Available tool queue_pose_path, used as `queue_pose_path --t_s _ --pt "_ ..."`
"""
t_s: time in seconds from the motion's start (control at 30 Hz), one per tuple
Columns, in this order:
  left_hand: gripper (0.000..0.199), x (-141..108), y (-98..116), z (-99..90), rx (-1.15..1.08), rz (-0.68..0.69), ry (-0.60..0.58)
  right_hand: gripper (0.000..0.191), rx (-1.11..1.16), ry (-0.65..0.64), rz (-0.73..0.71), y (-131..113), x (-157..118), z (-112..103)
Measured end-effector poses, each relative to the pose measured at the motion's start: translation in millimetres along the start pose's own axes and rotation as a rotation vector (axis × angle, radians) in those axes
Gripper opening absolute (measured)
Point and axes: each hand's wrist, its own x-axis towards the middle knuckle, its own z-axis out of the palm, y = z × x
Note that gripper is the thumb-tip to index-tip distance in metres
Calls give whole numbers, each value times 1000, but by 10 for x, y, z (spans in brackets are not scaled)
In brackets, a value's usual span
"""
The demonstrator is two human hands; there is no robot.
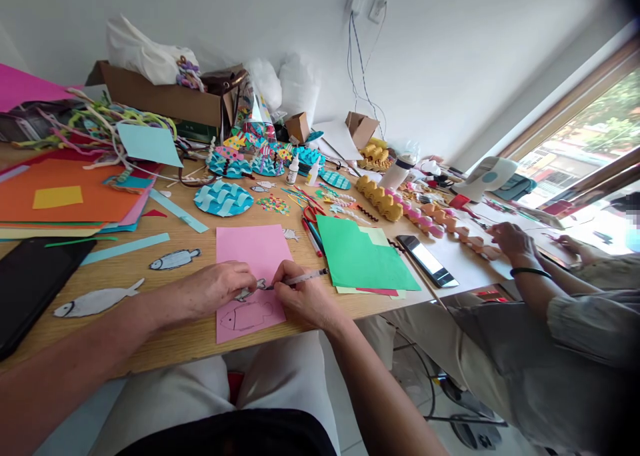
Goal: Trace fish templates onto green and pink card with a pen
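A pink paper sheet lies at the table's front edge, with a fish outline drawn on its lower part. My left hand rests on the sheet, its bent fingers holding down a small paper fish cutout. In my right hand is a slim pen, its tip beside the cutout and partly hidden by my fingers. To the left lie two more paper fish, a striped blue-grey one and a longer white one.
Green paper and a phone lie to the right. A black tablet-like device and orange paper sit left. Behind are a blue woven paper oval and glue bottles. Another person's hand works at far right.
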Motion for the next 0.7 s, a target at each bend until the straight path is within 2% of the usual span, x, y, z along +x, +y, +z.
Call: queue_pose_path --t_s 0.17,0.7 --pt "39 9 -11 11 19 15 -10 11 16 17 14 -5 -6 -4" --pt "38 33 -17 14 56 -11 -54 11 11 97 5 66 3 72"
